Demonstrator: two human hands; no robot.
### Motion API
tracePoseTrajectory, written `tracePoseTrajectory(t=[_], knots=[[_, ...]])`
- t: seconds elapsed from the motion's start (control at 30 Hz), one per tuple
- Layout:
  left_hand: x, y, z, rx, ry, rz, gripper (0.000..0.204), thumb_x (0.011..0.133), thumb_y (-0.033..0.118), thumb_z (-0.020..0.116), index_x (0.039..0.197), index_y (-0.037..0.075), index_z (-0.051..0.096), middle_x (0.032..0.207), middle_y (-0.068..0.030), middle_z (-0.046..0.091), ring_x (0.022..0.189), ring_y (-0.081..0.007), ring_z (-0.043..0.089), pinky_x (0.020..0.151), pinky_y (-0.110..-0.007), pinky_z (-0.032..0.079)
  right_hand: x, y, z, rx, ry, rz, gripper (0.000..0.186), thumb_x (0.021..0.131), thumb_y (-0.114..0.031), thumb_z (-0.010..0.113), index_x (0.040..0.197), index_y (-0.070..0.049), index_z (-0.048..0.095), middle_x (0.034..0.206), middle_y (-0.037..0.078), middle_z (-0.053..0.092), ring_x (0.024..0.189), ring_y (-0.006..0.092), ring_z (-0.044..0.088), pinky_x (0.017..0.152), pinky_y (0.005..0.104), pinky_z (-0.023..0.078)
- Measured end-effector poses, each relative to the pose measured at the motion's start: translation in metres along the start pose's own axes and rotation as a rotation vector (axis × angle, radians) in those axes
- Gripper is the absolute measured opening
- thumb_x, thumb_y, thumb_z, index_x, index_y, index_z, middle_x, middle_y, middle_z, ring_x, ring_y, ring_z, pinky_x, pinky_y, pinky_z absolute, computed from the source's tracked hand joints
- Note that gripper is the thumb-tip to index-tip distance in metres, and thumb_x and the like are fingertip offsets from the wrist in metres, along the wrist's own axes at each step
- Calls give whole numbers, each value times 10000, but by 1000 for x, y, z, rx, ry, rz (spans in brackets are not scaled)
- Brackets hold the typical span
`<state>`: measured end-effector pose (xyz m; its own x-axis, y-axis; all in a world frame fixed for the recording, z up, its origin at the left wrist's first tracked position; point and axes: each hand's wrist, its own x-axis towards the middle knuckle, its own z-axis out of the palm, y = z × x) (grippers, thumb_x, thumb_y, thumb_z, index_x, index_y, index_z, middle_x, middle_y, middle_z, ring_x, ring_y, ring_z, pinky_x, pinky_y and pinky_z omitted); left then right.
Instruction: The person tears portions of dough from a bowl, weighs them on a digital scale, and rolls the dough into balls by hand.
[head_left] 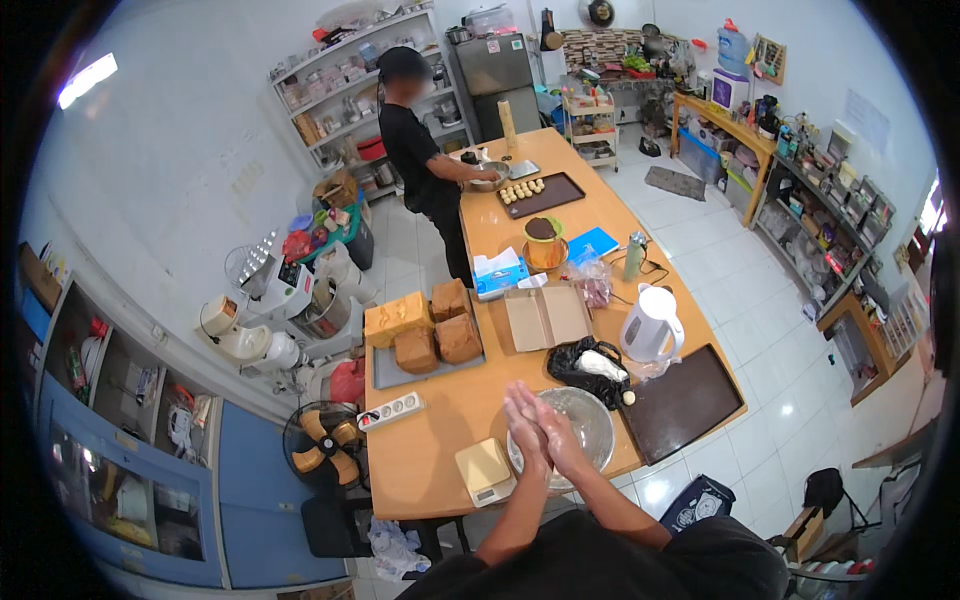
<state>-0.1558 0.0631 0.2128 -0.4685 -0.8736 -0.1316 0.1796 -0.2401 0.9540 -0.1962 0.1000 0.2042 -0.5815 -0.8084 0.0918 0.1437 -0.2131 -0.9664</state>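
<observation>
My left hand (524, 425) and my right hand (558, 436) are pressed palm to palm above a metal bowl (596, 425). Whatever lies between the palms, if anything, is hidden. White powder coats the bowl's inside. To the left of the bowl is a pale yellow kitchen scale (486, 470). Behind it, a black plastic bag (570, 368) is open around a white mass. One small pale dough ball (628, 398) rests at the near left corner of a dark baking tray (685, 405).
Brown loaves (415, 349) fill a grey tray at left, near a power strip (391, 411). A white electric kettle (652, 325) and an open cardboard box (548, 318) stand beyond the bowl. Farther back, a co-worker (415, 150) reaches into a bowl beside a tray of dough balls (523, 190).
</observation>
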Motion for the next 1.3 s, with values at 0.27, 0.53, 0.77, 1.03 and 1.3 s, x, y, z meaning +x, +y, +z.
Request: tracePoseTrajectory(t=[0.27,0.53,0.77,1.03,1.3], knots=[[-9,-46,-7,-255,-49,75,619,1007,458,323,1453,29,309,1448,-133,375,1339,-262,350,1101,-363,267,-1,-1,5,11,10,33,459,1009,-280,429,1383,-13,454,1416,107,472,1342,193,376,1114,301,241],[-2,-33,-16,-306,-24,1,615,1020,434,309,1454,-1,301,1479,-145,345,1382,-257,297,1137,-350,208,-8,15,6,-32,26,78,474,1013,-325,397,1371,-24,472,1407,118,478,1337,203,384,1121,324,225],[-25,12,4,-84,-32,-14,563,1025,376,324,1422,-21,350,1468,-151,375,1372,-258,319,1128,-359,234,-9,57,-14,-202,55,18,530,1023,-364,310,1409,-10,392,1390,169,481,1283,269,459,1044,362,350],[1,-27,-7,191,72,232,482,1016,311,377,1366,-12,451,1340,-147,511,1275,-261,438,1072,-372,319,-8,9,8,-29,2,-116,613,1021,-429,286,1436,20,331,1485,150,351,1388,249,305,1138,343,218],[15,-5,-2,219,79,358,493,1019,318,366,1380,-14,417,1427,-143,439,1331,-267,388,1105,-351,271,-2,25,5,271,-15,174,526,1033,-365,295,1426,-21,361,1465,109,375,1369,230,322,1133,334,219]])
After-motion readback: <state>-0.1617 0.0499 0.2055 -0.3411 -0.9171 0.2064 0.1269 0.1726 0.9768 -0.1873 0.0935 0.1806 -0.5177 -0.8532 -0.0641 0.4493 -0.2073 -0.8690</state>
